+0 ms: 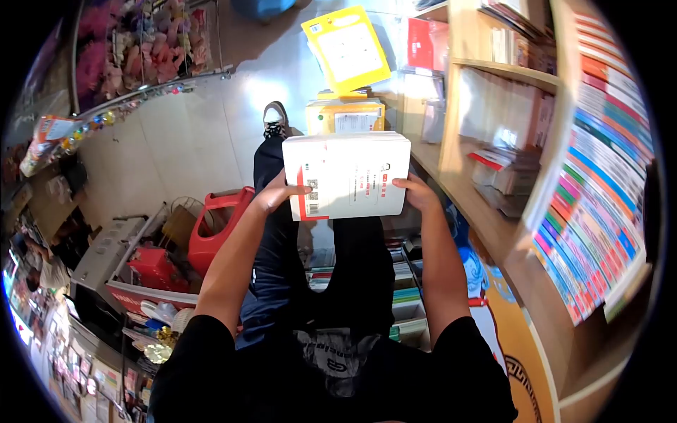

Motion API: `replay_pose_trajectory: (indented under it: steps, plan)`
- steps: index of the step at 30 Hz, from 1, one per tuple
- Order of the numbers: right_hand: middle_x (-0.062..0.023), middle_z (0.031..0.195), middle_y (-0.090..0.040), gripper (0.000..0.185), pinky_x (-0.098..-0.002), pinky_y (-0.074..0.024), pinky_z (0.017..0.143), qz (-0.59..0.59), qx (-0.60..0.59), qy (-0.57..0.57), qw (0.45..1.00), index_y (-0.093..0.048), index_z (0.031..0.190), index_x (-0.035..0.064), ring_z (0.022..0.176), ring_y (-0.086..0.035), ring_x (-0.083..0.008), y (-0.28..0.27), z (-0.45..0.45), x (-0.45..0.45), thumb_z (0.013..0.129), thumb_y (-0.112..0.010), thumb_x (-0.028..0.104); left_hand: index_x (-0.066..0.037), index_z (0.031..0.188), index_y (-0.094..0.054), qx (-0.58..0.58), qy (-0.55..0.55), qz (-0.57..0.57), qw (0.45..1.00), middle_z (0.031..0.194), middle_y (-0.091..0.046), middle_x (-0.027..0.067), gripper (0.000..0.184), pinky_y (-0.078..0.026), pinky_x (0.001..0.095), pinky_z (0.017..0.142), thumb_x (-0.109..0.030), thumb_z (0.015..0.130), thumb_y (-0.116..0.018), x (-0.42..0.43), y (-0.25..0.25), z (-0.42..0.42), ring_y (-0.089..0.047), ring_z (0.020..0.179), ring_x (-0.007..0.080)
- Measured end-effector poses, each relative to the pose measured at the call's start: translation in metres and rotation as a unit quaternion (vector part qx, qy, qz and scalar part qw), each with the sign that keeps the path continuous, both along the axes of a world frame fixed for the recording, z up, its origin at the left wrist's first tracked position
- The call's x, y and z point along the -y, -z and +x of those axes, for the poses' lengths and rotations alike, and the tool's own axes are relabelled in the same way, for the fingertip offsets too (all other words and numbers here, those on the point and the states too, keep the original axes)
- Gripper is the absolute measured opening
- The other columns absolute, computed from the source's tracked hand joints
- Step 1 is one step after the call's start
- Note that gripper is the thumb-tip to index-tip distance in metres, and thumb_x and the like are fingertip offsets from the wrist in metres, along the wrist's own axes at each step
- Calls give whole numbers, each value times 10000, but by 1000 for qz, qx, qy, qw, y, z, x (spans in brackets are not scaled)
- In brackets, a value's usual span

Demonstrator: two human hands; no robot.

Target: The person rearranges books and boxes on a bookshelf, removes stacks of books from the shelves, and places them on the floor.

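Note:
A stack of white books [349, 176] with a red strip at its lower left is held level in front of my legs. My left hand [278, 192] grips its left edge, thumb lying on the top cover near a printed code. At the right edge my right hand [416, 192] holds it the same way, thumb on the cover. The fingers of both hands are mostly hidden beneath. Just beyond the stack stands a yellow box or pile [344, 114], and a yellow-framed package [347, 49] lies behind it.
Wooden shelves [446, 106] with books rise on the right, beside a dense row of colourful spines [592, 183]. A red plastic stool [220, 225] stands at the left. Rows of books [407, 296] sit below my legs. A rack of pink items [148, 42] is at the upper left.

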State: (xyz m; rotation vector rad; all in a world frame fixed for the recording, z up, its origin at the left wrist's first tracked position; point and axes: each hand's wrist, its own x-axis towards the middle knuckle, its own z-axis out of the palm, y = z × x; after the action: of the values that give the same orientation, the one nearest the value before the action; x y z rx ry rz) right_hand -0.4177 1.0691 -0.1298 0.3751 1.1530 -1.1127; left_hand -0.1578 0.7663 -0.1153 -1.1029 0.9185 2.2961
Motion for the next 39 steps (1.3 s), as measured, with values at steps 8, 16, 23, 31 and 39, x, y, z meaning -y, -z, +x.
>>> replay_pose_trajectory:
  steps: [8,16,23,31,39]
  plan:
    - [-132,1358,-586,659,-445,-388,1096,38,71,-58,995,-489,1388,-9,1271,-540,-284,135,-34,-11,786,-757,20,12,1491,-295,-12,-11,-38,999,1378,-530,142,960,-376,362,1102,14,690,-825,-8,104,-23,-489,1283,230]
    - [-118,1365,-573,668,-447,-402,1073,58,65,-79,993,-449,1424,1,1266,-532,-280,203,-49,-5,833,-751,83,4,1460,-337,13,1,-38,999,1312,-561,116,900,-391,349,1069,-31,701,-819,-6,179,-32,-503,1244,215]
    - [-129,1384,-542,729,-414,-336,1113,49,62,-70,994,-403,1449,-6,1307,-479,-276,232,-54,5,824,-766,89,24,1426,-364,30,-24,-17,999,1289,-566,125,863,-406,347,1053,-44,699,-823,-7,206,-30,-510,1224,222]
    - [-120,1409,-519,857,-416,-320,1111,33,60,-84,994,-326,1492,-3,1330,-453,-269,237,-57,4,786,-801,98,16,1419,-396,38,-18,-22,999,1286,-579,108,814,-404,348,1053,-43,720,-809,-4,212,-37,-535,1210,215]
    - [-116,1393,-534,824,-413,-321,1113,36,40,-65,996,-364,1477,3,1306,-476,-265,232,-57,1,785,-796,121,10,1402,-408,54,-15,-26,998,1248,-589,103,809,-407,340,1037,-20,699,-808,-8,221,-35,-540,1179,218]
